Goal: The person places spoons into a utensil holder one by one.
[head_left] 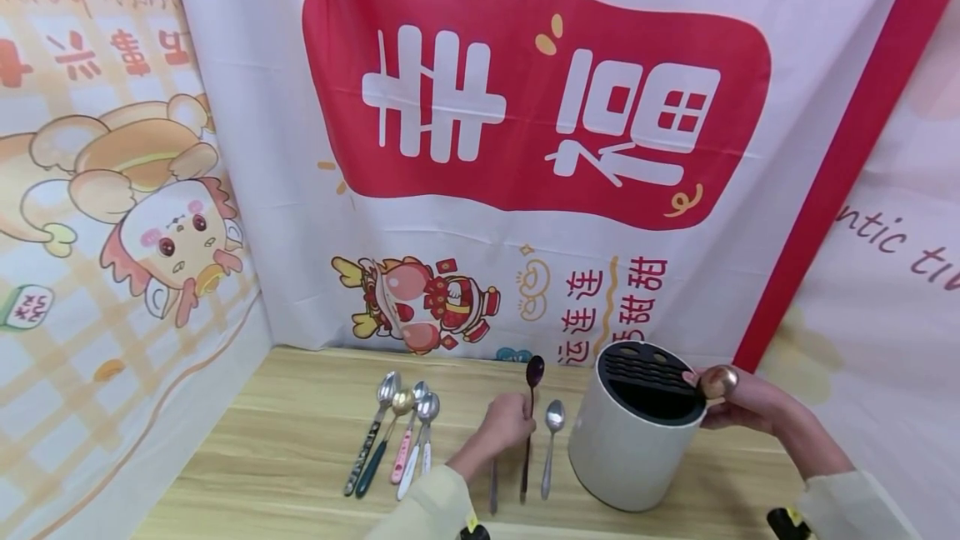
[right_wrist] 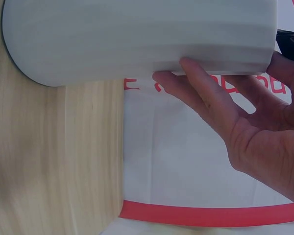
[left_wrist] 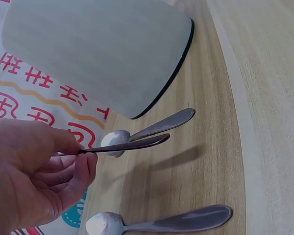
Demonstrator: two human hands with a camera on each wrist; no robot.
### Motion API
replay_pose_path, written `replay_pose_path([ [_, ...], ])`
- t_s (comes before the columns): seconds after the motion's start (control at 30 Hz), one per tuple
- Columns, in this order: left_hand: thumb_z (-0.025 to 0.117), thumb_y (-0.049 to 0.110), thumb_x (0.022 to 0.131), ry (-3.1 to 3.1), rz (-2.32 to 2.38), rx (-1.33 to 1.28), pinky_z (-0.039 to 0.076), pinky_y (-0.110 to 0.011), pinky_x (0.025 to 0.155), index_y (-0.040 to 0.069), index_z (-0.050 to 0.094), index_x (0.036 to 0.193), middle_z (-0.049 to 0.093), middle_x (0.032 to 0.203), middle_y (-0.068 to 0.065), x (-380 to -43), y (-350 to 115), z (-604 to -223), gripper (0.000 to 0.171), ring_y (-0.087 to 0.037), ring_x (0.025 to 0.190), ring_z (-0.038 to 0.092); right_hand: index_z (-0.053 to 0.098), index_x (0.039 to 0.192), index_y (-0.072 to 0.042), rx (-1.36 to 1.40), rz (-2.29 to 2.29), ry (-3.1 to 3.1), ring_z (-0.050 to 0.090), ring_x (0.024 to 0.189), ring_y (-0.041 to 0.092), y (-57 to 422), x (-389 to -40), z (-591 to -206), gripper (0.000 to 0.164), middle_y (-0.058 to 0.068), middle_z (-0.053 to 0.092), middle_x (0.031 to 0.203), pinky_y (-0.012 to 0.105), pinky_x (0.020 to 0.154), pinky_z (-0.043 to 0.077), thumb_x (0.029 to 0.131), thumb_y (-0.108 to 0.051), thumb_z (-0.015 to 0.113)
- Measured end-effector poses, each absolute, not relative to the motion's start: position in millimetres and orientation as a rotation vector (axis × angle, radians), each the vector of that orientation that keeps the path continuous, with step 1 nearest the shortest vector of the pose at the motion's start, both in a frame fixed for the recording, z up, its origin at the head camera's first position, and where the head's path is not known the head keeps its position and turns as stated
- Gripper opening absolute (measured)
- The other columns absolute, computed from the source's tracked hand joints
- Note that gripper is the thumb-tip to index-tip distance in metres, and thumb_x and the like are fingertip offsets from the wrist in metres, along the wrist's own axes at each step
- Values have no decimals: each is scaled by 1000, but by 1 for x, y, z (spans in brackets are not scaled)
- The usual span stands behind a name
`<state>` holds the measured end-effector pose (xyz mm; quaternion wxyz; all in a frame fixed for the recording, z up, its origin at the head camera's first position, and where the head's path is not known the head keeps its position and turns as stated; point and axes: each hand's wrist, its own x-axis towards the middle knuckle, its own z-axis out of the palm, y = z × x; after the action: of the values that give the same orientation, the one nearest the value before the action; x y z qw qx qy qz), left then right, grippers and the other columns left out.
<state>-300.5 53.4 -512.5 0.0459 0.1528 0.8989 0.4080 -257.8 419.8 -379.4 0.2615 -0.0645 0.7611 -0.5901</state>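
In the head view my left hand (head_left: pixel 507 423) pinches a dark spoon (head_left: pixel 535 372) by its long thin handle, bowl toward the wall. The left wrist view shows this spoon's handle (left_wrist: pixel 137 144) lifted off the table, its shadow below. On one side lies a silver spoon (head_left: pixel 554 417); on the other, a second spoon (left_wrist: pixel 105 224) partly hidden by my hand in the head view. My right hand (head_left: pixel 738 402) grips the rim of a white utensil holder (head_left: pixel 626 457) with a black slotted top, its fingers (right_wrist: pixel 206 85) against the outer wall. A copper-coloured spoon bowl (head_left: pixel 717 383) sticks up at that rim.
To the left lies a group of cutlery with patterned, green, pink and white handles (head_left: pixel 401 457). The wooden table (head_left: pixel 255 440) meets a hanging white cloth (head_left: pixel 285 273) with red print at its back edge.
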Motion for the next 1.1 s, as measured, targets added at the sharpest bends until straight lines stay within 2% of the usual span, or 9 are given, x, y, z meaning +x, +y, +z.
replay_pose_path([
  [0.2, 67, 7, 88, 2768, 1299, 554, 38, -16, 43, 13, 57, 71, 53, 60, 6, -301, 47, -509, 20, -6, 49, 47, 69, 99, -17, -171, -1588, 2062, 69, 84, 18, 422, -258, -380, 33, 0, 66, 99, 37, 82, 61, 108, -28, 40],
  [0.33, 67, 9, 90, 2732, 1366, 578, 42, -18, 43, 11, 61, 75, 58, 62, 5, -300, 43, -503, 16, -7, 50, 51, 69, 100, -18, -161, -1593, 2056, 69, 86, 19, 422, -258, -381, 32, 1, 66, 101, 38, 82, 61, 107, -29, 39],
  [0.5, 67, 9, 91, 2665, 1465, 579, 49, -19, 46, 11, 62, 79, 63, 66, 4, -299, 40, -496, 13, -8, 54, 60, 68, 102, -16, -192, -1581, 2065, 69, 86, 19, 422, -257, -379, 33, 0, 66, 101, 36, 81, 61, 108, -29, 38],
  [0.7, 68, 9, 92, 2623, 1562, 618, 51, -18, 49, 10, 65, 83, 66, 68, 2, -296, 39, -486, 9, -16, 59, 67, 68, 103, -16, -195, -1571, 2086, 69, 86, 19, 421, -257, -378, 32, 0, 66, 100, 36, 81, 61, 108, -29, 39],
  [0.87, 67, 7, 92, 2632, 1599, 670, 53, -17, 51, 7, 67, 85, 66, 68, 2, -293, 40, -477, 7, -10, 58, 66, 67, 104, -15, -190, -1572, 2097, 69, 86, 19, 420, -256, -377, 32, 0, 66, 99, 37, 81, 61, 108, -30, 40],
  [1.1, 68, 8, 92, 2669, 1590, 684, 52, -15, 52, 9, 69, 85, 68, 69, 3, -284, 41, -466, 7, -4, 56, 62, 68, 103, -15, -210, -1583, 2066, 69, 87, 19, 422, -256, -378, 33, 0, 66, 100, 37, 82, 61, 108, -27, 38],
])
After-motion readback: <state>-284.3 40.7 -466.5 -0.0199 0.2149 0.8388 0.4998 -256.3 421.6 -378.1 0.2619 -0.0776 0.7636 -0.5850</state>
